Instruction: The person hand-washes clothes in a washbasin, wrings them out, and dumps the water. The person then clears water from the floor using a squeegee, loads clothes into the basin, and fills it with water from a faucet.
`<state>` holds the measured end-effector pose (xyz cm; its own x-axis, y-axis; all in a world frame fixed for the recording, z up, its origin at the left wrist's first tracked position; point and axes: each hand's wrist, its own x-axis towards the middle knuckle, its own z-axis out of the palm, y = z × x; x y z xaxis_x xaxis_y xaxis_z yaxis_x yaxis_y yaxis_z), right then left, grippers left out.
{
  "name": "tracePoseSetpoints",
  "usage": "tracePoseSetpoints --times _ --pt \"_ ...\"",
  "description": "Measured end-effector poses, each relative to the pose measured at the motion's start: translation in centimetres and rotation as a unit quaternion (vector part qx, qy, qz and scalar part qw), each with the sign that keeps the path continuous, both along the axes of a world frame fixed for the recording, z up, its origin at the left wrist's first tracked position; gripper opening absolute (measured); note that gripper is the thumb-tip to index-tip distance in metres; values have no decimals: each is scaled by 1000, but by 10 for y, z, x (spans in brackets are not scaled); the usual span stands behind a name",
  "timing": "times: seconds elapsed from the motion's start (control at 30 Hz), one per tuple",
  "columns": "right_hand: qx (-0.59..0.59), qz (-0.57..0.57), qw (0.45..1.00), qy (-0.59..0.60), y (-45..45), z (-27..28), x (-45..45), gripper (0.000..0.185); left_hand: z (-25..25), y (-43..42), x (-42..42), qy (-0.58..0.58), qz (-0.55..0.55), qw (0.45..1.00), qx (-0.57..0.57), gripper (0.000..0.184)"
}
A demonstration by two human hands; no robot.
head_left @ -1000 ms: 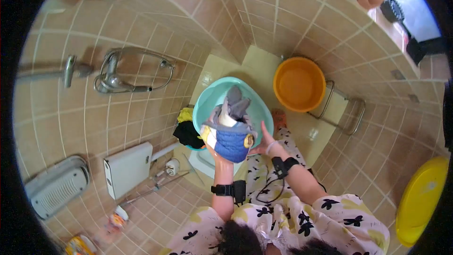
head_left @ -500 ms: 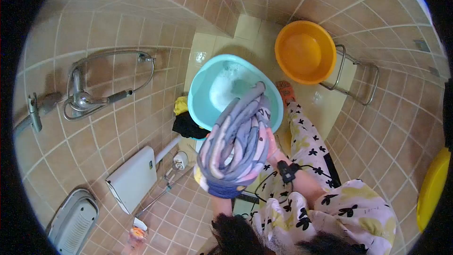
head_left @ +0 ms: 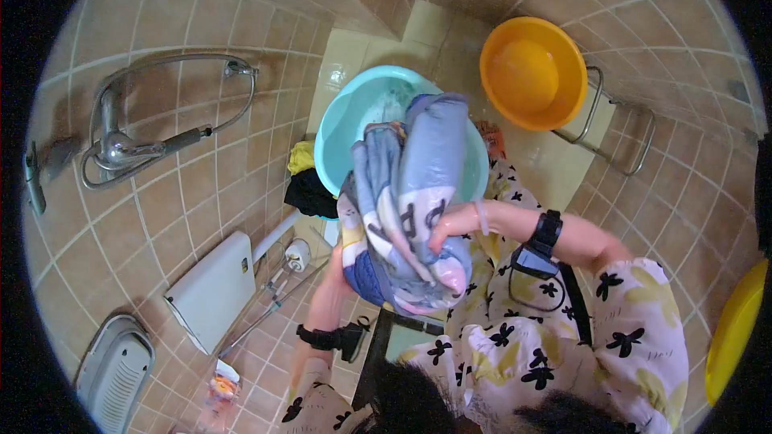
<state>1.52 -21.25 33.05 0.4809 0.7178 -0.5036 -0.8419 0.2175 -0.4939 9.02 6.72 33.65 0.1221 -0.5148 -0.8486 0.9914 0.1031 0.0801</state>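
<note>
A wet, bunched cloth, grey-blue with pink, white and dark lettering, is held up over the light-blue basin. Suds and water show in the basin behind it. My right hand comes from the right and grips the cloth's near part, fingers curled into the folds. On the left edge, beside a dark blue section, my left hand holds the cloth; most of its fingers are hidden behind the fabric. The cloth's far end hangs over the basin.
An orange basin rests by a metal rail. Black cloth and yellow cloth lie left of the blue basin. A shower mixer is on the left wall, and a yellow basin edge is at far right.
The cloth, twisted into thick ropes before, now hangs in looser, flatter folds. My right hand has come round to its near top side, and my left hand now shows at its left edge.
</note>
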Motion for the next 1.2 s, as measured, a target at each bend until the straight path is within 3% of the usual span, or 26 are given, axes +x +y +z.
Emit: tracePoseSetpoints --times 0.07,0.1,0.13,0.17,0.2,0.27,0.33,0.37,0.43,0.47,0.53,0.6,0.67,0.83,0.9,0.93,0.97,1.0,1.03,1.07,1.13,1.2 --pt "-116 106 985 -66 0 30 22 19 44 -46 16 -31 -178 958 222 48" --pt "-113 104 986 -65 7 28 25 19 28 -25 20 -32 -231 955 182 51" --pt "-68 77 985 -136 16 25 26 21 24 -22 23 -30 -233 954 184 51" --pt "-23 50 977 -205 25 22 25 23 21 -20 25 -81 -304 929 193 52" --pt "-22 48 978 -204 32 20 23 23 19 -20 27 -131 -372 897 199 53" --pt "-46 15 968 -244 47 14 17 30 19 -26 32 -185 -396 881 179 54" --pt "-73 25 966 -247 57 3 12 35 2 -15 33 -325 -529 768 156 53" --pt "-94 78 956 -267 53 5 14 43 -7 -12 34 -324 -530 768 156 53" --pt "-109 130 943 -285 56 3 13 51 -25 -7 36 -420 -603 671 99 52" --pt "-129 116 931 -321 59 -4 9 55 -31 -7 36 -419 -603 671 100 52" --pt "-148 101 917 -356 66 -20 2 58 -44 -7 35 -495 -604 613 118 46" --pt "-160 -6 897 -411 76 -33 -4 55 -54 -10 38 -516 -604 594 125 42" --pt "-154 -7 908 -390 81 -46 -7 57 -57 -13 44 -453 -760 453 109 40" --pt "-95 -1 944 -316 55 -49 -6 50 -38 -32 41 -421 -754 480 154 42" --pt "-67 34 987 -140 44 -58 -18 29 -15 -48 40 -403 -758 480 179 44" --pt "-67 35 987 -141 48 -67 -31 29 -3 -55 38 -352 -728 535 244 46" --pt "-13 -90 996 13 58 -80 -50 28 8 -59 36 -296 -691 585 305 48" --pt "40 -210 962 167 65 -85 -61 27 18 -61 34 -297 -690 585 307 48" --pt "90 -288 921 247 65 -78 -61 28 27 -61 30 -301 -656 626 295 48" --pt "90 -287 922 245 68 -82 -62 28 38 -62 27 -305 -619 665 283 49" --pt "160 -408 806 398 79 -95 -63 32 66 -70 22 -324 -599 676 281 46" --pt "184 -436 791 386 88 -101 -57 38 80 -79 17 -311 -560 696 325 43"
